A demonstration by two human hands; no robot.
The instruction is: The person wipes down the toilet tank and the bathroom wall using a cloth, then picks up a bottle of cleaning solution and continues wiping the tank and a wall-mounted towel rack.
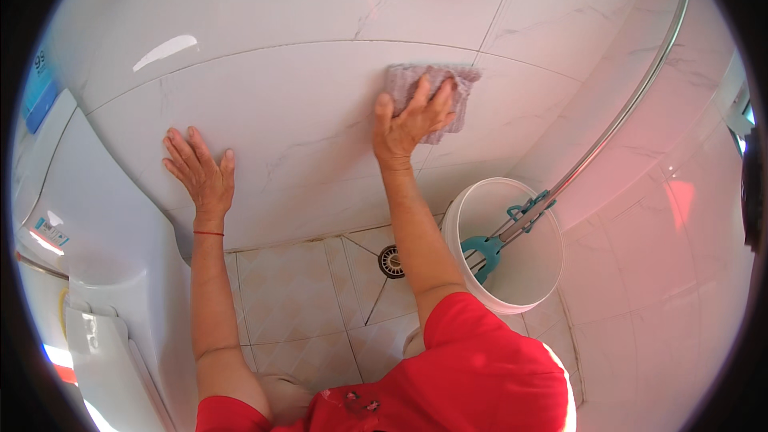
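Observation:
My right hand (410, 124) presses a greyish-purple cleaning cloth (460, 104) against the white marbled wall tiles (312, 88), its fingers spread over the cloth. The cloth lies flat across a tile seam. To the left, my left hand (200, 170) rests on the same wall with its fingers stretched out and nothing in it. A thin red string circles the left wrist. Both forearms reach forward from red sleeves.
A white bucket (552, 264) stands on the floor at right, holding a teal-headed mop (484, 252) whose metal pole leans toward the upper right. A white toilet (120, 184) fills the left side, a blue container (38, 92) on it. A round drain (391, 262) sits in the tiled floor.

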